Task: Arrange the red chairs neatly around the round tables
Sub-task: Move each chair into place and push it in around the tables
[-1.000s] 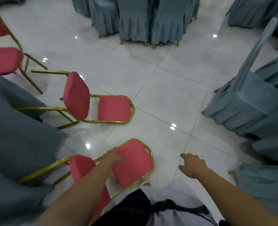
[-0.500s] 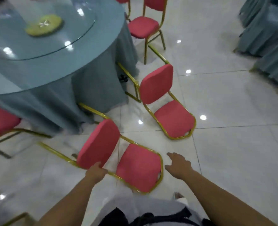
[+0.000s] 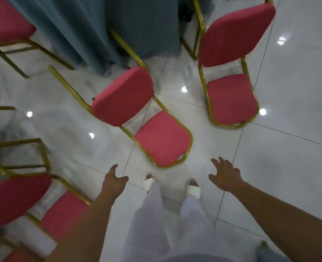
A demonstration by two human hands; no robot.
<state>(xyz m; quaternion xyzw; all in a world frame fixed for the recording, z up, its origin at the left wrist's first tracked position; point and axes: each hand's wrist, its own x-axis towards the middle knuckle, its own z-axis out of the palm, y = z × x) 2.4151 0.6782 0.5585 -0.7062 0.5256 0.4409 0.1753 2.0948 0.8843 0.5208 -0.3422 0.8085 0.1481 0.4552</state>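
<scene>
**Item: middle chair** (image 3: 123, 96), red pads on a gold tube frame, centre of the frame.

**Position:** It appears to be tipped onto its back. The framed back pad lies on the floor (image 3: 288, 167), the seat pad is raised, and the legs point up-left toward the blue-grey tablecloth (image 3: 99, 25).

**Companions:**
- The right chair (image 3: 232, 99), upper right, lies the same way.
- The lower-left chair (image 3: 62, 214) is cut off by the frame edge.
- The upper-left chair (image 3: 7, 21) stands against the cloth.

**Handling (judged):**
- The thin tubing and slim pads suggest a fairly light, rigid piece that one person could lift.
- The pads are soft and would give under a grip. The bare metal is the firmer hold, though probably slick.
- The best purchase looks to be the near end of the frame loop, one hand on each side, to swing it upright.
- The glossy tile may let the legs skate during the lift.

**Hands:**
- The left hand (image 3: 113, 181), lower centre-left, has relaxed fingers and holds nothing.
- The right hand (image 3: 225, 176), lower centre-right, has spread fingers and holds nothing.
- The two are well apart, on either side of the sandalled feet (image 3: 149, 181).

**Relation:** The chair's near end lies just above and between the hands in the frame, touching neither.
</scene>
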